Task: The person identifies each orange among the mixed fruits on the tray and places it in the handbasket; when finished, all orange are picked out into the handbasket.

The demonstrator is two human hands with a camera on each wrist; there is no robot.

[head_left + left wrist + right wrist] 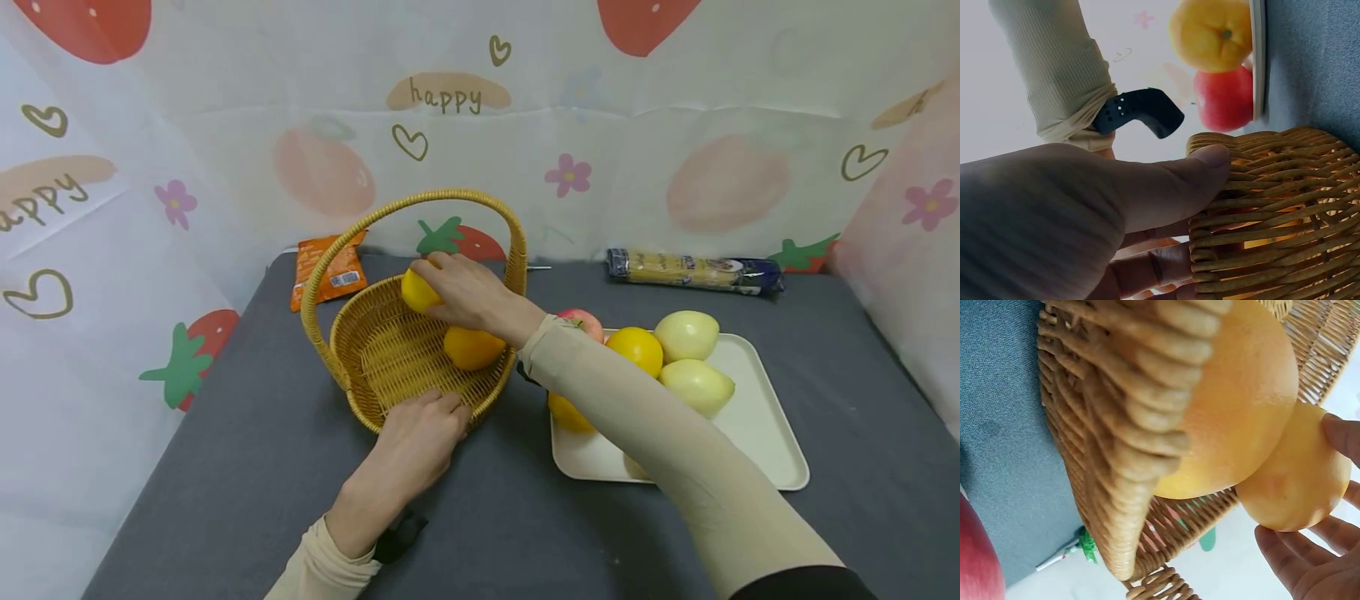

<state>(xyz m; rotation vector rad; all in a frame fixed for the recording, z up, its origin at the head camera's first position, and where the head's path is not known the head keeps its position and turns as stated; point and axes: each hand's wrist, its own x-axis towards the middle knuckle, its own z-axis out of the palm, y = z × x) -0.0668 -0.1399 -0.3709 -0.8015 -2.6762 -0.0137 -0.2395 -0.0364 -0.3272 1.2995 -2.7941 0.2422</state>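
Observation:
A wicker basket (405, 358) with a tall arched handle stands on the dark cloth. My left hand (420, 433) grips its near rim, the thumb (1172, 181) outside and the other fingers over the edge. Inside the far part of the basket, below the handle, my right hand (472, 292) holds a yellow oval fruit (420, 292) between thumb and fingertips. Another yellow-orange fruit (472, 348) lies at the basket's right side; in the right wrist view this larger fruit (1241, 400) touches the held yellow oval fruit (1297, 475).
Right of the basket, a cream tray (757, 442) bears a red apple (583, 322), orange fruits (636, 350) and pale green-yellow fruits (697, 386), partly behind my right sleeve. An orange packet (330, 271) lies behind the basket, and a long yellow-and-blue package (693, 272) at the back right.

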